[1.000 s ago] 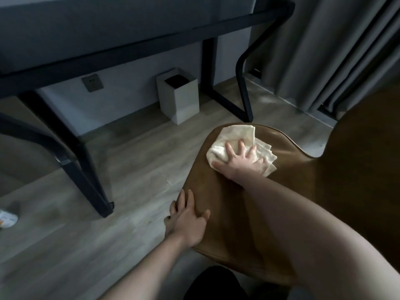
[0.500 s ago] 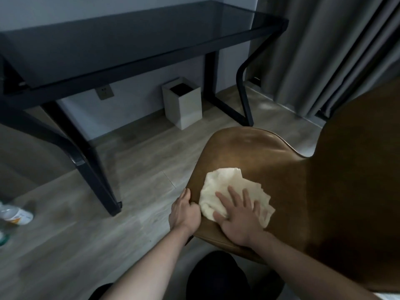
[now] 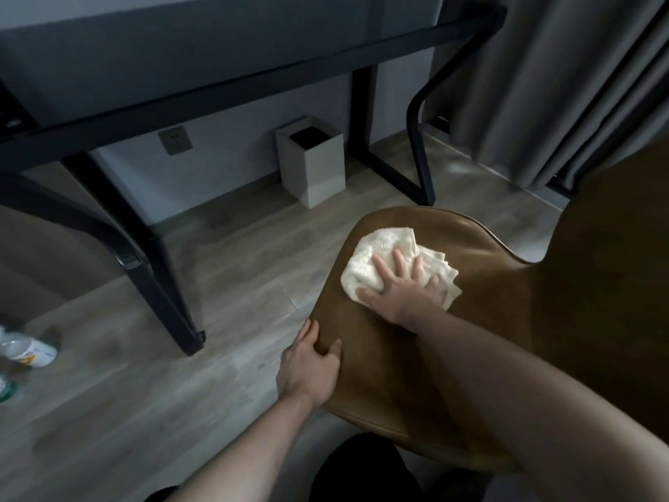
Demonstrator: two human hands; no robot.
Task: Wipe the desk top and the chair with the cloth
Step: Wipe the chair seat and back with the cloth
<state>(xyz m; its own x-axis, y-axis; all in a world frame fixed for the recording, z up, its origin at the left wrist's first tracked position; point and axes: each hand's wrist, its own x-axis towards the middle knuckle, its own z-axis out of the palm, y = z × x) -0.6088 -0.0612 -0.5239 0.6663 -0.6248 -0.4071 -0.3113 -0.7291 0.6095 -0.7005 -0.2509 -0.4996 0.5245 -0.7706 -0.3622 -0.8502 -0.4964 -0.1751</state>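
Observation:
A brown leather chair fills the lower right, its seat facing me and its back rising at the far right. A crumpled cream cloth lies on the far left part of the seat. My right hand presses flat on the cloth with straight, spread fingers. My left hand grips the near left edge of the seat, thumb on top and fingers curled under the rim. The dark glass desk top on a black frame spans the top of the view.
A white square bin stands on the wood floor under the desk by the wall. Black desk legs angle down at left and centre. Grey curtains hang at right. A plastic bottle lies at the left edge.
My right hand has pushed the cloth from the near part of the seat back out to the far left part. My left hand stayed on the seat's near edge.

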